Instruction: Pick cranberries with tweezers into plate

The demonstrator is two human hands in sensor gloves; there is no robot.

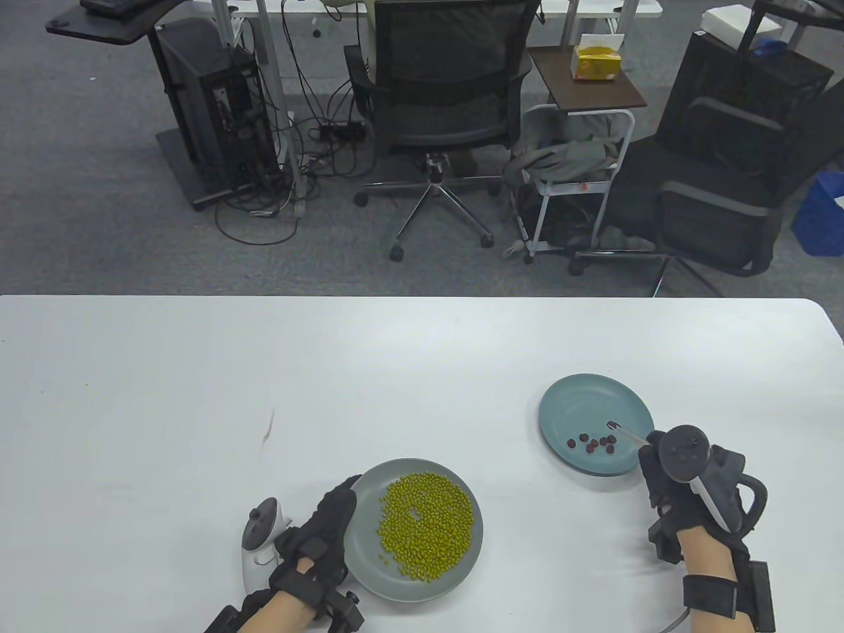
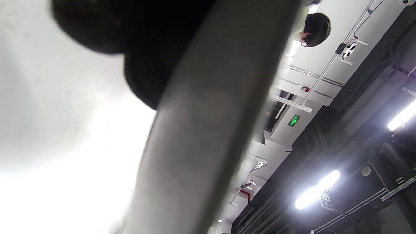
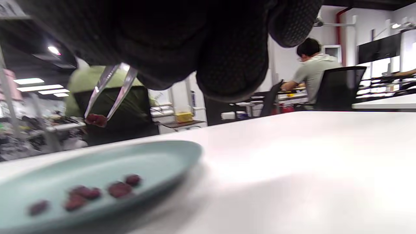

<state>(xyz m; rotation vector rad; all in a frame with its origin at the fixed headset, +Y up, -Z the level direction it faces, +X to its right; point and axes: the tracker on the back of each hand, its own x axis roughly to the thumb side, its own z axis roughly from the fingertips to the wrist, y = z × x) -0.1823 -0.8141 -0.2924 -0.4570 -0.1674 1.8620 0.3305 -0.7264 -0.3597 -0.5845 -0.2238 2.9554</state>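
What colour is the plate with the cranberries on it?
The round cranberry plate is pale blue-green, clearest in the table view.

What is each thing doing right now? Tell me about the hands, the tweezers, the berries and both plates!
Right hand: holds the tweezers.
Tweezers: pinching one cranberry above the blue plate.
Blue plate: on the table, several cranberries lying in it.
Gray plate: full of green beans.
Left hand: rests on the gray plate's rim.
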